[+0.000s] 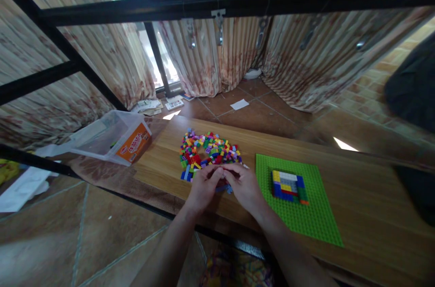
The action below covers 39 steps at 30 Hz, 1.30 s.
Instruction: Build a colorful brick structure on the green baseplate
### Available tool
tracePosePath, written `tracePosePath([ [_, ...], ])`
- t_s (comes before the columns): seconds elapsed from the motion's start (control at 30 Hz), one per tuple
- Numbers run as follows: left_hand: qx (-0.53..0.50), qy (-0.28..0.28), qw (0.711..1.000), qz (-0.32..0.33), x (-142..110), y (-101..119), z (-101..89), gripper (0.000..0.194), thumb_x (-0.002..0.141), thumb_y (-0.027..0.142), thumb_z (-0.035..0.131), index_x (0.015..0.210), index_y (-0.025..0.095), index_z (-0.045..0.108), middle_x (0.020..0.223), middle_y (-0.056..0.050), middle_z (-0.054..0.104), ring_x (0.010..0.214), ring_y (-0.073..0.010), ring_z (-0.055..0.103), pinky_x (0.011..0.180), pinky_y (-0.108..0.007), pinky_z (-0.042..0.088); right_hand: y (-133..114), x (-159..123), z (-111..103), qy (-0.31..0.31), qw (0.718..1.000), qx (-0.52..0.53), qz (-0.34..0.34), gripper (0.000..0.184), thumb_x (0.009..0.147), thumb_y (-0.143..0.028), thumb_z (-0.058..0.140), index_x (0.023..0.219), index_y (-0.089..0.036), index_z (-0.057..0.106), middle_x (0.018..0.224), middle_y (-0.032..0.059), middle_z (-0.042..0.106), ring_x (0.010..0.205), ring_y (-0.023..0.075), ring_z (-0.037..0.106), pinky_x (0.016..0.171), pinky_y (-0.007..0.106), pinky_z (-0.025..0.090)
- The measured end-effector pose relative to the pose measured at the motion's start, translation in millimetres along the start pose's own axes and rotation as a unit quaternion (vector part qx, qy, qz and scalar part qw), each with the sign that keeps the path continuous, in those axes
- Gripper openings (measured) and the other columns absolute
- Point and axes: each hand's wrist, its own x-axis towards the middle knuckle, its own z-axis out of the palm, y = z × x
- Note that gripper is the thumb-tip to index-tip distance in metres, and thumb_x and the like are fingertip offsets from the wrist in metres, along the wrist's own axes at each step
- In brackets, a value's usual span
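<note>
Above the table (367, 201), toward its near edge, left hand (204, 185) and right hand (245, 185) meet beside loose bricks (213, 152), seemingly pinching a hidden brick, likely for fitting, which calls for firm pressure.

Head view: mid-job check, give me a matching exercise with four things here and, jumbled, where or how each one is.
1. green baseplate
2. loose bricks
3. plastic bin
4. small brick build

A. multicoloured, sitting on green studs
B. spread mostly beyond the left hand and right hand
C. one flat sheet directly on the wooden table
D. bearing an orange label, off to the left

Pairs: 1-C, 2-B, 3-D, 4-A
</note>
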Motion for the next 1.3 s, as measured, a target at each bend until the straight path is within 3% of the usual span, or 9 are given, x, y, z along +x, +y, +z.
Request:
tracePosePath([
  [0.2,-0.008,0.063,0.998,0.006,-3.4,-2.2,7.9,0.022,0.079,0.040,0.064,0.075,0.020,0.071,0.068,0.001,0.068,0.062,-0.0157,0.064,0.063,-0.029,0.056,-0.7,-4.6,7.3,0.081,0.991,0.088,0.059,0.018,0.076,-0.036,0.065,0.083,-0.023,0.076,0.080,0.0026,0.074,0.068,0.0185,0.067,0.064,0.033,0.057],
  [0.4,-0.001,0.136,0.991,0.011,2.7,-9.9,10.9,0.016,0.080,0.034,0.063,0.073,0.020,0.067,0.064,0.002,0.065,0.059,-0.0134,0.061,0.059,-0.026,0.053,8.1,-4.6,8.8,0.116,0.991,0.043,0.052,0.028,0.080,-0.041,0.063,0.096,-0.020,0.074,0.090,0.0054,0.074,0.078,0.0205,0.068,0.073,0.036,0.056],
  [0.53,-0.004,0.177,0.984,0.000,12.3,-14.1,7.1,0.011,0.078,0.028,0.065,0.087,0.022,0.067,0.068,0.000,0.070,0.064,-0.0163,0.066,0.063,-0.030,0.055,11.5,-0.5,1.4,0.117,0.991,-0.067,0.009,0.026,0.082,-0.036,0.061,0.099,-0.021,0.072,0.100,0.0075,0.072,0.090,0.0217,0.067,0.083,0.037,0.053],
  [0.67,0.013,0.170,0.985,-0.014,18.5,-11.9,5.7,0.019,0.082,0.018,0.058,0.099,0.021,0.067,0.072,-0.002,0.071,0.067,-0.0170,0.068,0.064,-0.030,0.057,12.9,2.5,-2.8,0.106,0.985,-0.136,-0.027,0.026,0.083,-0.030,0.058,0.102,-0.020,0.072,0.100,0.0090,0.071,0.091,0.0216,0.067,0.085,0.037,0.052],
  [0.93,0.163,0.178,0.970,0.010,31.9,14.3,-5.1,0.032,0.087,0.015,0.049,0.116,0.015,0.063,0.086,-0.005,0.073,0.066,-0.0137,0.067,0.063,-0.026,0.055,4.2,-4.6,-5.3,0.094,0.986,-0.119,-0.062,0.021,0.087,-0.029,0.055,0.097,-0.021,0.072,0.097,0.0076,0.070,0.089,0.0200,0.066,0.078,0.033,0.053],
  [1.0,0.288,0.226,0.929,0.052,45.2,26.2,-13.5,0.029,0.087,0.017,0.050,0.112,0.014,0.065,0.090,-0.007,0.073,0.076,-0.0156,0.069,0.073,-0.028,0.055,0.2,-11.4,-7.1,0.093,0.989,-0.093,-0.070,0.020,0.089,-0.029,0.054,0.095,-0.022,0.071,0.096,0.0066,0.070,0.088,0.0186,0.066,0.076,0.031,0.053],
  [1.07,0.440,0.222,0.866,0.086,61.1,37.2,-19.9,0.027,0.088,0.022,0.051,0.108,0.015,0.066,0.099,-0.008,0.072,0.088,-0.0192,0.068,0.085,-0.031,0.052,-2.6,-21.4,-8.2,0.093,0.989,-0.075,-0.084,0.018,0.089,-0.027,0.054,0.094,-0.023,0.071,0.097,0.0059,0.070,0.090,0.0177,0.066,0.078,0.030,0.053],
  [1.2,0.646,0.184,0.740,0.047,86.3,47.8,-19.0,0.033,0.089,0.035,0.050,0.107,0.011,0.065,0.102,-0.016,0.071,0.101,-0.0294,0.066,0.088,-0.038,0.050,-4.4,-46.9,-7.8,0.068,0.991,-0.071,-0.087,0.018,0.090,-0.020,0.052,0.095,-0.022,0.070,0.097,0.0057,0.069,0.090,0.0162,0.065,0.080,0.028,0.052],
  [1.3,0.702,0.165,0.692,0.022,93.2,46.8,-12.4,0.036,0.088,0.036,0.050,0.105,0.009,0.066,0.102,-0.019,0.070,0.101,-0.0315,0.066,0.086,-0.038,0.051,-2.8,-63.8,-10.1,0.041,0.994,-0.077,-0.071,0.019,0.091,-0.018,0.051,0.096,-0.022,0.069,0.095,0.0050,0.068,0.088,0.0151,0.064,0.077,0.026,0.051],
])
